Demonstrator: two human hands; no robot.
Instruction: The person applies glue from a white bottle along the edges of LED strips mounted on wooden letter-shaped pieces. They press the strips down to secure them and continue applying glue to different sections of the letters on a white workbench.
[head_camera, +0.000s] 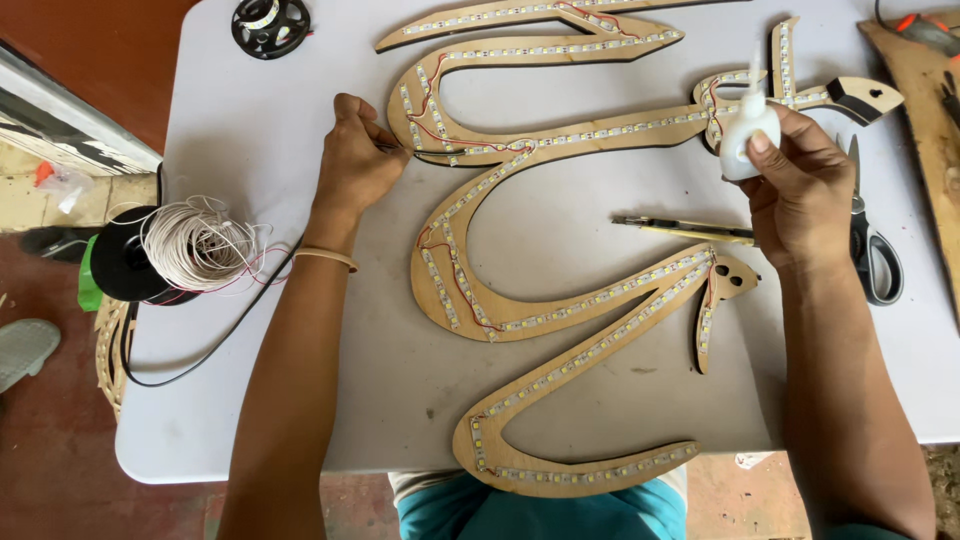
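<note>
The big wooden shape lies flat on the counter. The left hand pinches a wire at its left edge, fingers together. The right hand holds a glue bottle over its right side, fingers wrapped tight. It looks like gluing time; the bottle tip needs to reach the wire.

Bright, even daylight, soft shadows, sharp focus throughout.

Both arms reach forward, well apart.
Left hand pinched, knuckles up; right hand curled in a grip.
</note>
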